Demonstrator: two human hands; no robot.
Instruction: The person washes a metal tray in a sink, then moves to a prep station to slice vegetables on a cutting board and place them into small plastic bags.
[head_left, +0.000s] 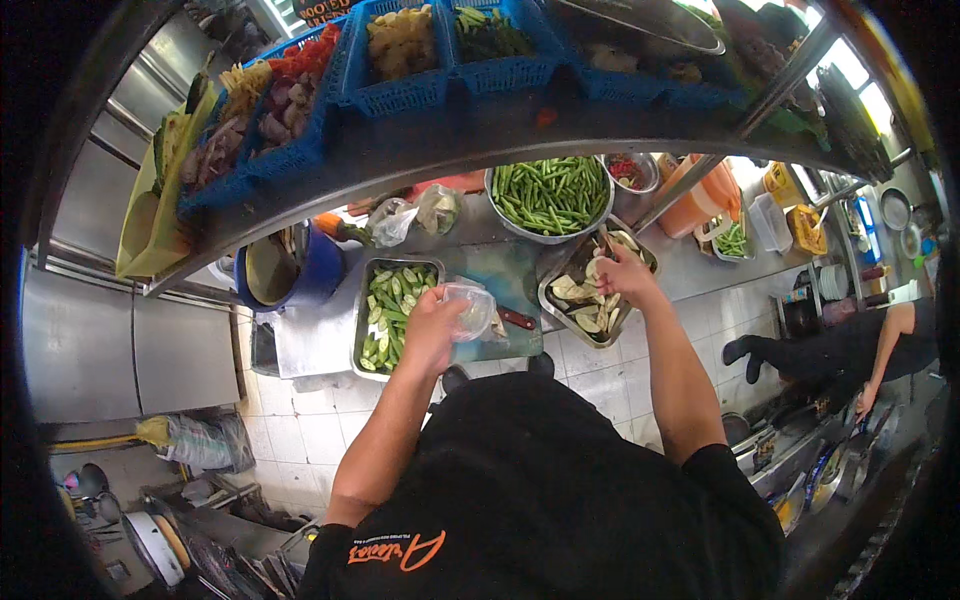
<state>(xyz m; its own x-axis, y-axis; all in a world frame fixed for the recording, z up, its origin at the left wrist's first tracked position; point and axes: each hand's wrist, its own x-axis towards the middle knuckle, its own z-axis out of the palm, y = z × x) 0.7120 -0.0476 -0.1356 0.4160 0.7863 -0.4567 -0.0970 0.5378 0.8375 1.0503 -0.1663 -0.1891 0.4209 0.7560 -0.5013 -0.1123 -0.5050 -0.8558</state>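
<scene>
My left hand (433, 330) holds a clear plastic bag (471, 311) with its mouth facing up; what it contains is hard to make out. My right hand (628, 276) reaches over a metal tray (550, 296) of pale eggplant slices (589, 319), its fingers pinched at some of them. A second metal tray (360, 330), left of the bag, is filled with cut okra (390, 300). Between the trays lies a green cutting board (495, 262). On it rests a knife with a brown riveted handle (517, 319); its blade is largely hidden behind the bag.
A large bowl of cut green beans (551, 191) stands behind the board. Filled plastic bags (439, 208) and a blue bucket (319, 262) are to the left. Overhead, a metal shelf (450, 139) holds blue vegetable baskets (397, 94). Another person (847, 349) is at the right.
</scene>
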